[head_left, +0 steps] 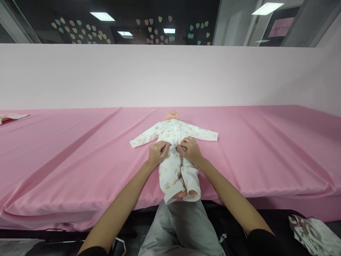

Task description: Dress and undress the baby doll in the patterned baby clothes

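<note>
- Lit evenly and fairly brightly around the left hand (159, 153) and right hand (190, 151), reasonably sharp there.
- Shaded softly along folds of the pink cloth (87, 156) on both sides of the grip.
- Dimmed to grey on the white wall (160, 76), beyond and right of the hands.
- Glaring as white rectangles (102, 16) on the dark pane (183, 17) far beyond, perhaps reflected.
- Darkened below the grip, under the cloth's edge.
- Stretched toward the outer edges, well apart from the grip.

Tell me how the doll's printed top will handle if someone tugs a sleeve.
The printed top is probably floppy, since its sleeves look flat and soft. It likely weighs little, as the cloth looks thin. A tug may drag more than fabric: the doll's head shows just beyond the neckline, so the top seems to be worn.
</note>
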Demonstrator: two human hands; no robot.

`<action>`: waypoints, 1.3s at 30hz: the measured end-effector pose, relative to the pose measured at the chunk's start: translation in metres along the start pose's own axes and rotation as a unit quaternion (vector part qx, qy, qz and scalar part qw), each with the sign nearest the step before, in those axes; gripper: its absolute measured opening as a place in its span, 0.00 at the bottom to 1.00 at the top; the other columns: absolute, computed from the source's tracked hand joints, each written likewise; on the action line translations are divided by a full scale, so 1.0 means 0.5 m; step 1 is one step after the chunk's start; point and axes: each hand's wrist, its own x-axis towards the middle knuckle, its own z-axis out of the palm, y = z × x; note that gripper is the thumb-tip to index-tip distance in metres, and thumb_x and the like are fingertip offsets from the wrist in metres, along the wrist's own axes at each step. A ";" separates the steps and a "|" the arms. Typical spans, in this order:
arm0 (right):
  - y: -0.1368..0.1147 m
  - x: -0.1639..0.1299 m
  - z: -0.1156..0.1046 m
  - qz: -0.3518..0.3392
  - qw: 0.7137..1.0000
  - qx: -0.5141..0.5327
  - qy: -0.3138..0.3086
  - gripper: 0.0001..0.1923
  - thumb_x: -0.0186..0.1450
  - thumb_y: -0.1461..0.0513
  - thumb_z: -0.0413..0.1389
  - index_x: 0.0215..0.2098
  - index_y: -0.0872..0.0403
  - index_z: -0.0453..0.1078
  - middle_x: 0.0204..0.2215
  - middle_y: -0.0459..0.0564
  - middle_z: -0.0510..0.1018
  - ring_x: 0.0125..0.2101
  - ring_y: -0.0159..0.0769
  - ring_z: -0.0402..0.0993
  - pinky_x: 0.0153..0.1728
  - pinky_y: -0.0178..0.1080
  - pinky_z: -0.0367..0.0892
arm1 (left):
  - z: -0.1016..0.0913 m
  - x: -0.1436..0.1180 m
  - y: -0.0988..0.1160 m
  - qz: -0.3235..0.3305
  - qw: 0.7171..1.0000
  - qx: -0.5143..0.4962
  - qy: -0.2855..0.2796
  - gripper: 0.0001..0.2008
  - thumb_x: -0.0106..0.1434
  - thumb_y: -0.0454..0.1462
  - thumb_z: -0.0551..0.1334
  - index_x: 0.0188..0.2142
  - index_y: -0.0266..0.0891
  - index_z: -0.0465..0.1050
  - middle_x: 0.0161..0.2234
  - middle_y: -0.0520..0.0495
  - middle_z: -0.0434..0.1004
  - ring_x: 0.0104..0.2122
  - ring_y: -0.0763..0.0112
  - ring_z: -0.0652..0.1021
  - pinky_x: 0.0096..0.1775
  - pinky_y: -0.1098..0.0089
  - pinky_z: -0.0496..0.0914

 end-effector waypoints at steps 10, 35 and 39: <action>-0.001 -0.001 -0.001 0.007 1.000 0.001 -0.004 0.17 0.64 0.60 0.50 0.18 0.52 0.67 0.23 0.48 0.71 0.31 0.35 0.62 0.38 0.42 0.58 | 0.003 -0.002 -0.006 -0.006 1.000 -0.001 -0.002 0.13 0.64 0.39 0.52 0.31 0.38 0.74 0.25 0.48 0.75 0.25 0.72 0.73 0.29 0.71 0.65; 0.003 -0.003 0.001 0.019 1.000 0.007 -0.004 0.17 0.64 0.59 0.50 0.18 0.52 0.66 0.24 0.47 0.71 0.31 0.35 0.62 0.38 0.42 0.58 | 0.002 0.003 0.004 -0.012 1.000 0.000 -0.005 0.13 0.63 0.39 0.52 0.29 0.38 0.73 0.25 0.47 0.75 0.25 0.71 0.73 0.29 0.71 0.64; 0.001 -0.001 0.000 0.023 1.000 0.011 -0.007 0.18 0.64 0.59 0.49 0.18 0.52 0.66 0.24 0.48 0.71 0.31 0.35 0.62 0.38 0.42 0.58 | 0.002 0.003 0.003 -0.011 1.000 -0.003 -0.006 0.13 0.63 0.39 0.52 0.30 0.38 0.73 0.25 0.47 0.75 0.26 0.71 0.73 0.29 0.71 0.64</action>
